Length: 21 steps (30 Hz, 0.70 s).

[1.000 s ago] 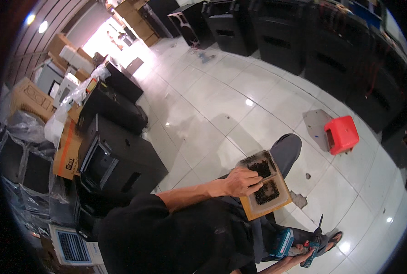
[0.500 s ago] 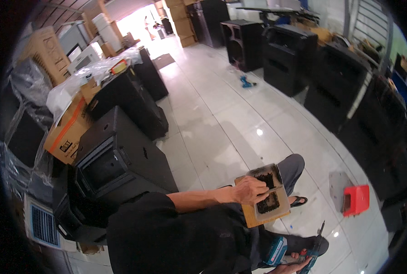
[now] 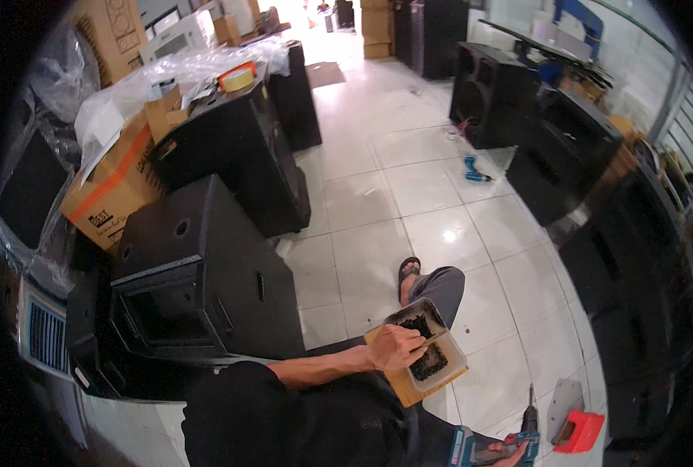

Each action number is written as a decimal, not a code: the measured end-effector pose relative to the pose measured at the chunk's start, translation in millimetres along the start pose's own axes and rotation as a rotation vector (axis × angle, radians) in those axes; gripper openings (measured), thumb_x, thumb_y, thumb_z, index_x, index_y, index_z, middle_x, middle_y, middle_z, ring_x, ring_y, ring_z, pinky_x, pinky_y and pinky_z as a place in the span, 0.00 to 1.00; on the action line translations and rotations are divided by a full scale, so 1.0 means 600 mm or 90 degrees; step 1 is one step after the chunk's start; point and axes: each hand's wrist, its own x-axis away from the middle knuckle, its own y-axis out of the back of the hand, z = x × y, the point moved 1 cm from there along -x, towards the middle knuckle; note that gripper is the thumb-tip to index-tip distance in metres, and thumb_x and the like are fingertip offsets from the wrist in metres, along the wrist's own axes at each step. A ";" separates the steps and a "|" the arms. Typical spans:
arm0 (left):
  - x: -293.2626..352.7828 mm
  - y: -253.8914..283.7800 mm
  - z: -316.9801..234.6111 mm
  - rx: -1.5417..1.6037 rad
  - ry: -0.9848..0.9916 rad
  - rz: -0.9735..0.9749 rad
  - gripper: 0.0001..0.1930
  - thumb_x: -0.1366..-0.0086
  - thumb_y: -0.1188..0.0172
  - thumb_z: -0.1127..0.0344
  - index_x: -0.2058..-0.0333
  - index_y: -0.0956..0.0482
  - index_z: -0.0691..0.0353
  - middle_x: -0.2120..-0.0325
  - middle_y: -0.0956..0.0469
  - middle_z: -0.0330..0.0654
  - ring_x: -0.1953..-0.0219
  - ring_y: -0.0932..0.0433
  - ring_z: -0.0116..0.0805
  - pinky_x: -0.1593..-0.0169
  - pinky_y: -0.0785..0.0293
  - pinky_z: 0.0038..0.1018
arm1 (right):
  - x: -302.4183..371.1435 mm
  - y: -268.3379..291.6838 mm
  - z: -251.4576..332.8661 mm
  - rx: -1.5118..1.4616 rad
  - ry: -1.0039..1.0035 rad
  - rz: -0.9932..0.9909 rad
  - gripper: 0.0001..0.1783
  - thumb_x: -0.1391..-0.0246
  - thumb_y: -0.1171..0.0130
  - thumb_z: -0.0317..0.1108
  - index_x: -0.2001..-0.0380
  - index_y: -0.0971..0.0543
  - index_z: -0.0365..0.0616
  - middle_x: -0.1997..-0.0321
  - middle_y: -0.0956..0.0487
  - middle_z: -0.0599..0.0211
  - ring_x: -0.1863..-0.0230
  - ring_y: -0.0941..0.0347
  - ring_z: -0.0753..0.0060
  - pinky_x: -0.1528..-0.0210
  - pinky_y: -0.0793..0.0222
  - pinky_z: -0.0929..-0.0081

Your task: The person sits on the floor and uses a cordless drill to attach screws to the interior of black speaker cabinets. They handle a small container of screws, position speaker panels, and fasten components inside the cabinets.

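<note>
Black screws (image 3: 432, 362) in clear 2-part tray (image 3: 449, 352) on wood board (image 3: 399, 383), lap-held. Left hand (image 3: 395, 348) pinching in tray. Right hand (image 3: 515, 453) wrapped round teal drill (image 3: 492, 447).

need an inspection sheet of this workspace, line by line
surface: white tiled floor, glossy; the person sits with the work on their lap.
job's things: wooden board on the lap, bearing a two-part tray of small dark pieces, likely screws; blue drill at the lower edge.
clutter: red stool, a second blue tool on the floor, tape roll on a speaker.
grippers: left hand in the tray, fingers curled over the pieces; right hand on the drill, barely in view.
cables: nothing seen.
surroundings: black speaker cabinets left and right, cardboard boxes, plastic wrap.
</note>
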 end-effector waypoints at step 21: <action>-0.144 0.165 0.213 -0.173 0.262 -0.161 0.07 0.46 0.37 0.69 0.78 0.27 0.61 0.86 0.34 0.40 0.85 0.30 0.39 0.81 0.34 0.32 | -0.192 -0.537 0.055 -0.061 -0.192 0.198 0.18 0.42 0.45 0.51 0.63 0.28 0.48 0.71 0.24 0.69 0.86 0.34 0.77 0.86 0.35 0.76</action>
